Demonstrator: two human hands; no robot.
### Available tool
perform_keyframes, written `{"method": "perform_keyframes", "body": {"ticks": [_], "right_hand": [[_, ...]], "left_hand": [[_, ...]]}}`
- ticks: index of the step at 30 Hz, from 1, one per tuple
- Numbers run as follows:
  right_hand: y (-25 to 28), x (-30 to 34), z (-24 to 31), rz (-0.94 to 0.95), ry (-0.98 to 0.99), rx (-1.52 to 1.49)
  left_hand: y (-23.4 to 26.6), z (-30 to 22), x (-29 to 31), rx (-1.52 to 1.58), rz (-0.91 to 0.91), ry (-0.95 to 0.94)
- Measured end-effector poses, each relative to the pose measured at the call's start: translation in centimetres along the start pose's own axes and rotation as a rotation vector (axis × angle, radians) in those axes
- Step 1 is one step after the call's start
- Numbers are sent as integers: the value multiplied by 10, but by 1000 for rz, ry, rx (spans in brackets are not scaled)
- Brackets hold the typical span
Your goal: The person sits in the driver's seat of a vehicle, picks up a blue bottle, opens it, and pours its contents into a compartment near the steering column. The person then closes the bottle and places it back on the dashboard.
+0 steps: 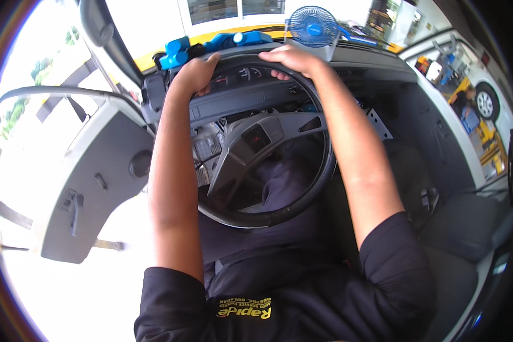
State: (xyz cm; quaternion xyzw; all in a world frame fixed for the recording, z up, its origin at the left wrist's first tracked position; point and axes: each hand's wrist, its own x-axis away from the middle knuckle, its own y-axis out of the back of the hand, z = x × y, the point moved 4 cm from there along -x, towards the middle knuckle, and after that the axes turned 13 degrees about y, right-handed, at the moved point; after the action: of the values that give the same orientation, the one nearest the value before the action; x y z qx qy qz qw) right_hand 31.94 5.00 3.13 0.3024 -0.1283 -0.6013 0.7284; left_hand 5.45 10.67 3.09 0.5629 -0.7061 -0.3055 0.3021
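Note:
Both arms stretch forward to a black steering wheel (pixel 271 130), which is turned so its spokes slant. My left hand (pixel 196 76) is closed round the upper left of the rim, thumb raised along it. At the upper right, my right hand (pixel 295 60) wraps the rim too, its thumb lying along the top and fingertips showing below. Behind the rim, between the hands, sits the instrument cluster (pixel 242 76). Below the dashboard, left of the wheel's hub, some wiring and a panel with buttons (pixel 208 147) lie exposed. My legs are under the wheel.
The driver's door (pixel 91 188) stands swung out on the left. Blue objects (pixel 236 39) and a blue fan (pixel 312 27) are on the dashboard. At right are a dark passenger seat (pixel 459 228), the far door (pixel 439 134) and, outside, a white vehicle and a person.

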Motion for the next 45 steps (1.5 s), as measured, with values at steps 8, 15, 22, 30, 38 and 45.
{"method": "perform_keyframes", "body": {"ticks": [8,15,22,30,38,45], "right_hand": [[7,6,-19,-18,-69,-116],[16,21,-34,-28,-73,-382],[15,25,-48,-57,-131,-488],[15,22,-34,-51,-59,-289],[11,21,-33,-104,-93,-238],[9,22,-28,-116,-12,-115]], "left_hand": [[-7,3,-11,3,-21,-7],[-6,-15,-9,-86,9,-53],[-14,-11,-26,-61,33,-218],[-13,-12,-29,-46,31,-46],[-8,-17,-13,-142,19,-19],[-6,-16,-8,-113,-25,-40]]}}
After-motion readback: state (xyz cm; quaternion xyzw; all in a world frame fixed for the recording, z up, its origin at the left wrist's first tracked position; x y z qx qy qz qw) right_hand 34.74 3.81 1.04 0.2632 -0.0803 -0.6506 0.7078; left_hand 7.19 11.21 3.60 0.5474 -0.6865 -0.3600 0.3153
